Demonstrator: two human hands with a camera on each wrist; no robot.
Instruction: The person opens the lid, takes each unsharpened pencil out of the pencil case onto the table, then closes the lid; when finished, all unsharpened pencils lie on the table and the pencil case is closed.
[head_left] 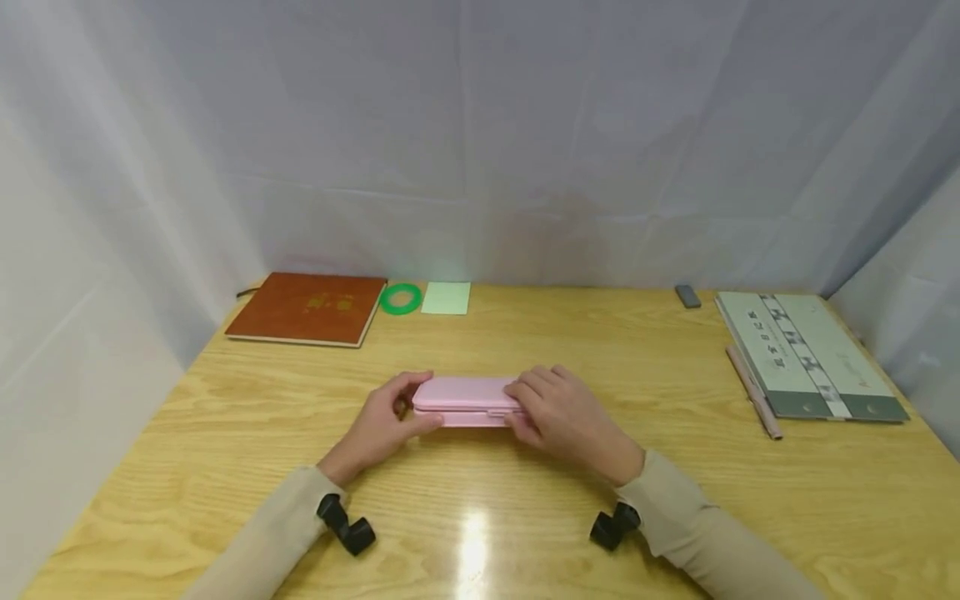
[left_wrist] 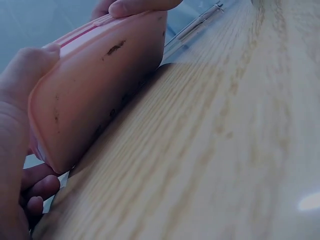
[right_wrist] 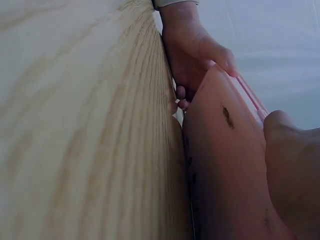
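Pink oblong case w/ dark scuffs underneath, lid down, left hand & right hand fingers gripping its ends.

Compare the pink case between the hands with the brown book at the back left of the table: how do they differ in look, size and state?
The pink case is narrow and rounded; the brown book is wide, flat and square-cornered. The case is plain pink, with dark marks on its front side; the book is reddish brown with gold lettering. The left hand and right hand grip the case's ends; the book lies untouched. Both are closed and rest on the wooden table.
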